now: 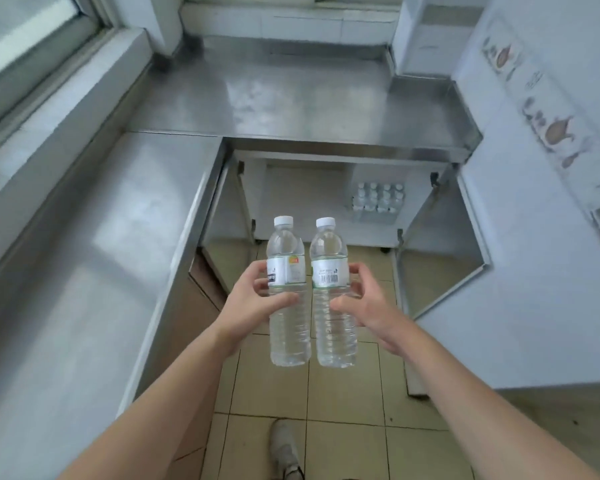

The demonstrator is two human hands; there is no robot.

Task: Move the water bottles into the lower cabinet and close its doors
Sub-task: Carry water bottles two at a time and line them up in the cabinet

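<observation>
Left hand (pixel 257 299) grasps one bottle (pixel 288 306); right hand (pixel 364 303) grasps another bottle (pixel 333 306), both upright. Probably bound for the open cabinet (pixel 326 199); stored bottles (pixel 378 199) fill its back right corner.

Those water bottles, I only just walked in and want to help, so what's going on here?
A person is carrying two water bottles upright, one in the left hand and one in the right hand, toward the lower cabinet under the steel counter. Both cabinet doors stand open. A cluster of bottles already sits inside at the back right. The left bottle and right bottle are not in yet.
</observation>
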